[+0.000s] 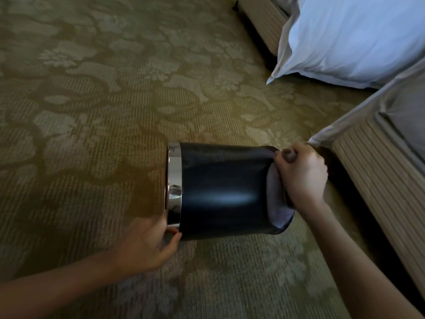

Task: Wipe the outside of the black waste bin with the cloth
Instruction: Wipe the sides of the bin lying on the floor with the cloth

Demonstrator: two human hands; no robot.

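Observation:
The black waste bin (223, 192) lies on its side above the carpet, its shiny chrome rim (174, 187) pointing left and its base to the right. My left hand (149, 245) grips the chrome rim at its lower edge, thumb on the outside. My right hand (301, 173) holds a pale grey cloth (276, 199) and presses it against the bin's base end. Most of the cloth is hidden behind the bin and my fingers.
A patterned olive carpet (92, 111) covers the floor. A bed with a striped base (379, 171) runs along the right side, a sheet corner hanging by my right hand. A white pillow (349, 38) lies at the upper right.

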